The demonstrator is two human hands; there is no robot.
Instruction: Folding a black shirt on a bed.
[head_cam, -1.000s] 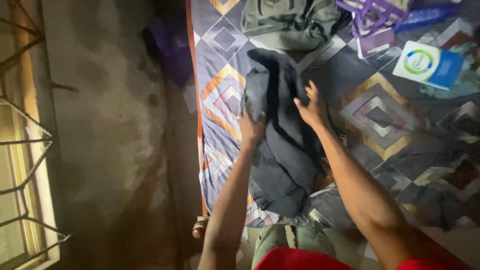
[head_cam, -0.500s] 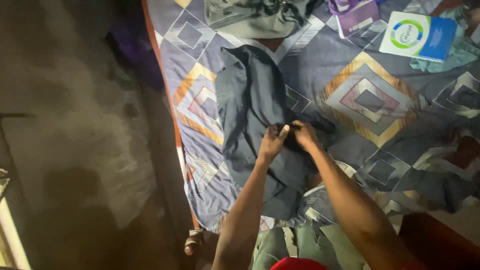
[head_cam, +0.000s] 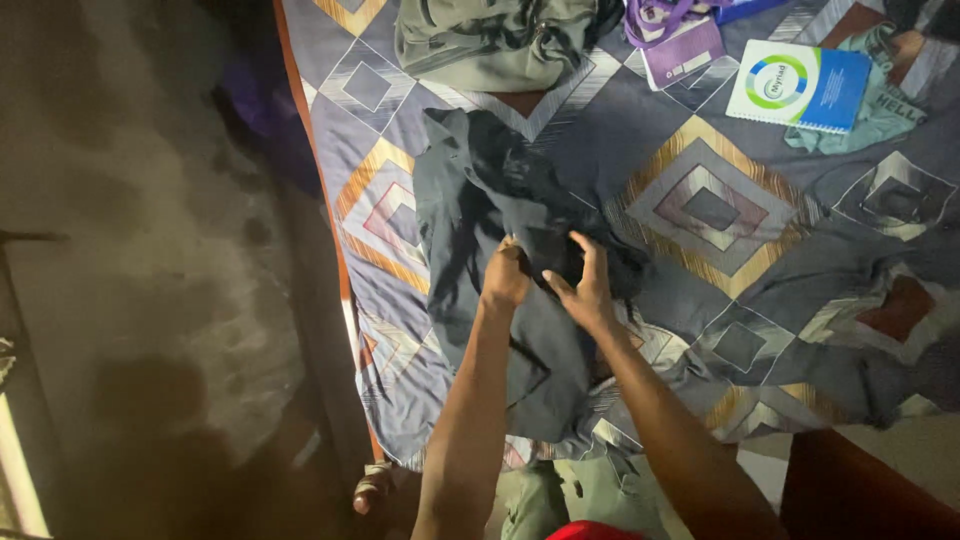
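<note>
A dark grey garment [head_cam: 470,230] lies lengthwise on a bed covered by a patterned quilt [head_cam: 720,210] with diamond shapes. My left hand [head_cam: 505,275] is closed on a fold of the garment near its middle. My right hand [head_cam: 583,285] is beside it, fingers spread, pressing and gripping the dark cloth at a bunched part. Both forearms reach in from the bottom of the view.
A grey-green backpack [head_cam: 490,40] sits at the head of the quilt. A purple booklet [head_cam: 680,50], a white and blue notebook [head_cam: 800,85] and a teal cloth [head_cam: 885,105] lie at the top right. Bare floor [head_cam: 150,300] runs along the bed's left edge; my foot [head_cam: 375,490] shows below.
A second ago my hands were higher on the garment, spreading it. Then they came together at its middle; now the right hand's fingers have spread and the upper cloth is more bunched.
</note>
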